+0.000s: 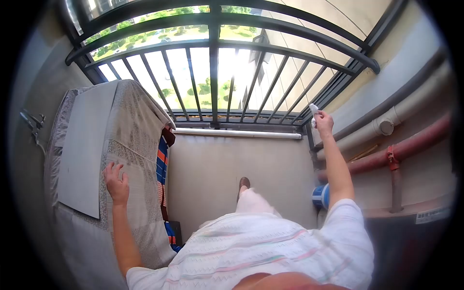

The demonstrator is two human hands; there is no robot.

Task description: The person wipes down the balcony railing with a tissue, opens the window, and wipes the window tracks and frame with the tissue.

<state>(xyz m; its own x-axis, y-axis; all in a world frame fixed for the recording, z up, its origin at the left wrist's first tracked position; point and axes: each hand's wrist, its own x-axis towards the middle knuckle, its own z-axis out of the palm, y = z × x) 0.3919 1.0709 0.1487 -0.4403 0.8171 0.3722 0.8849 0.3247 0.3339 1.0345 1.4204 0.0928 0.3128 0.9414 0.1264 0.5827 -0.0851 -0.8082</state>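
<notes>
My right hand (325,124) is raised at the right end of the railing, its fingers closed on a small crumpled white tissue (314,110). Part of the tissue sticks out above the fingers. Over on the left, my left hand (117,184) has its fingers apart and holds nothing. It is above a patterned cloth cover (135,125), close to the edge of a flat white board (87,154) lying on that cover. Whether the fingertips touch the cover I cannot tell.
A dark metal railing (215,72) spans the front, with a white pipe (237,133) along its foot. At the right run a red pipe (367,163) and a beige pipe (360,140) by the wall. A blue-and-white bucket (320,195) stands near my right arm.
</notes>
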